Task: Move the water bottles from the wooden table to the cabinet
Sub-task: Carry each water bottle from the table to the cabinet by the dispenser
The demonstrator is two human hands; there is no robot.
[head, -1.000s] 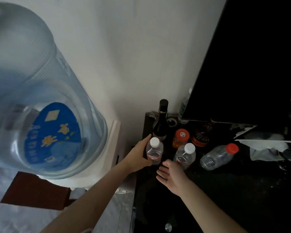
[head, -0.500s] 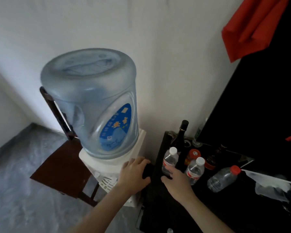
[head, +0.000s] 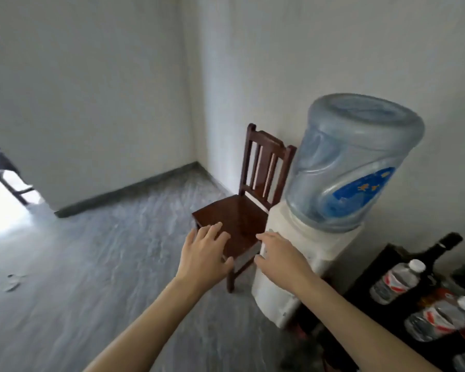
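At the lower right edge of the view, on a dark cabinet top [head: 387, 260], stand two small water bottles [head: 395, 281], clear plastic with white caps and red-and-white labels, upright and just beside each other; the nearer one [head: 438, 319] is partly blurred. A dark glass wine bottle [head: 440, 249] rises behind them. Both hands are empty: the left hand [head: 203, 257] hangs with fingers spread and slightly curled, in line with the wooden chair [head: 242, 218]; the right hand [head: 279, 257] is likewise open, fingers loosely apart, in front of the white water dispenser [head: 301, 253] carrying its large blue-tinted jug [head: 355, 162]. Neither hand touches a bottle. No wooden table is in view, so whether bottles remain there cannot be told.

Judgement: the step in hand appears to be the return for another bottle. To do it well, turn fully clear of the dispenser and chair, keep the hands open and low, and grasp the next bottle round its middle, since thin plastic may dent and tip
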